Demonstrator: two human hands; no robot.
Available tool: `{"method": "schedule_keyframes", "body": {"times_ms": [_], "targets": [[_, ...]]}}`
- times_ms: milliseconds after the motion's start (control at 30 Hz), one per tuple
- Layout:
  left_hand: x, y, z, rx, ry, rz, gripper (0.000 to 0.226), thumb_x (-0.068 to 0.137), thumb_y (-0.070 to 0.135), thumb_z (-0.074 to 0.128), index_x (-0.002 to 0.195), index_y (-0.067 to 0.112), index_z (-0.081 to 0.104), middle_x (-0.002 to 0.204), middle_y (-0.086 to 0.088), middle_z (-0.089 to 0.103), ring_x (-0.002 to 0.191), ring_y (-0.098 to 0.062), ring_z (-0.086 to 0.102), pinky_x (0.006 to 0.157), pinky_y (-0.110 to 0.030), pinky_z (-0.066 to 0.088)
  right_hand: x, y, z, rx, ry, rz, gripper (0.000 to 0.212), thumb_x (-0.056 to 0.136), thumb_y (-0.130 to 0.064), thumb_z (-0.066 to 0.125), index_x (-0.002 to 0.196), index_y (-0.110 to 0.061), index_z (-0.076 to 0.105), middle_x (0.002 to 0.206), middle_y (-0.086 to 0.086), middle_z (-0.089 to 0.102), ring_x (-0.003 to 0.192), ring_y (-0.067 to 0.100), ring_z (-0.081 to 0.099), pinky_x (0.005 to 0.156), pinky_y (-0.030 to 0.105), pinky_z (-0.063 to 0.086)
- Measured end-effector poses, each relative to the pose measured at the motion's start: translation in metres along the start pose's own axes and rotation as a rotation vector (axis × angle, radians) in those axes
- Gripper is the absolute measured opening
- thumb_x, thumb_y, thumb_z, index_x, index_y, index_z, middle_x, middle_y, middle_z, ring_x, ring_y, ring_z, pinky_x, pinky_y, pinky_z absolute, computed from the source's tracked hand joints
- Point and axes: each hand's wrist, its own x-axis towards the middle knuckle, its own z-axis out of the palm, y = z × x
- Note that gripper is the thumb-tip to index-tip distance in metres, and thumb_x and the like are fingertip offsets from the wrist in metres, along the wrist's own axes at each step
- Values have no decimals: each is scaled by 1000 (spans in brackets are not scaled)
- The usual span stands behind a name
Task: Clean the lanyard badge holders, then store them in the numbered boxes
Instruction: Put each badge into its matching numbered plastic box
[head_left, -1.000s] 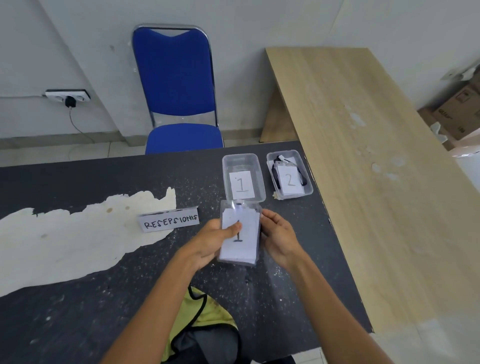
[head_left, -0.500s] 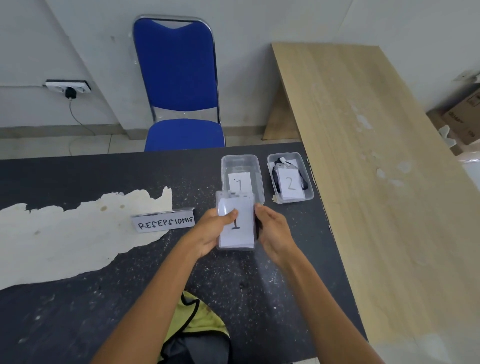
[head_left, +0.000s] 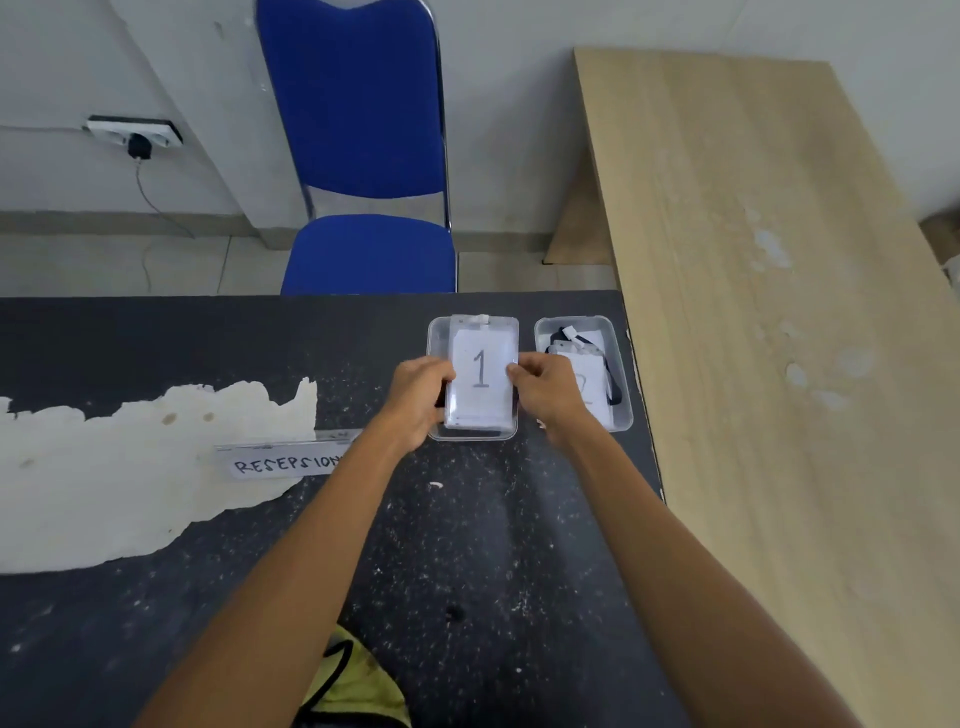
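Note:
A clear badge holder (head_left: 480, 371) with a white card marked "1" lies over the left clear box (head_left: 435, 332) at the far side of the black table. My left hand (head_left: 418, 402) pinches its left edge and my right hand (head_left: 545, 392) pinches its right edge. The right clear box (head_left: 621, 395) holds another badge holder (head_left: 589, 384) with a black lanyard; my right hand partly covers it.
A paper sign reading "RESEPSION" (head_left: 283, 462) lies left of my left arm beside a large white worn patch (head_left: 130, 467). A yellow cloth (head_left: 358, 686) sits at the table's near edge. A wooden table (head_left: 779, 312) adjoins on the right. A blue chair (head_left: 363, 156) stands behind.
Both hands carried the badge holder marked "1" forward from mid-table until it came over the left box.

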Motion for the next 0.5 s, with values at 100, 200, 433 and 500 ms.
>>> {"method": "schedule_keyframes", "body": {"times_ms": [100,200,433,500], "targets": [[12,-13,2,186,64,71,27,92,-4,47,107,8,65,104,-9,68,94,-24,66,74,-43,59,13,6,4,-190,-26,-38,22,96,-8,50,78,0,59,76,10,59,64,13,52,66,25,42],[18,-24,1,437,119,164,39,89,-6,49,122,10,60,108,-10,69,97,-26,66,77,-44,59,23,14,14,-351,-18,-71,31,92,-4,51,61,-6,45,68,9,48,68,18,44,64,25,35],[24,-22,-3,664,218,294,36,91,-6,51,125,4,58,113,-11,67,99,-24,65,82,-39,58,25,17,26,-587,6,-100,23,93,-23,55,76,-9,61,93,12,61,75,27,58,67,33,47],[26,-24,-3,673,241,329,37,90,-7,50,124,3,57,103,-5,66,92,-20,64,79,-35,57,22,16,28,-694,46,-148,20,93,-27,56,99,-10,65,105,10,60,87,29,61,73,37,49]]}}
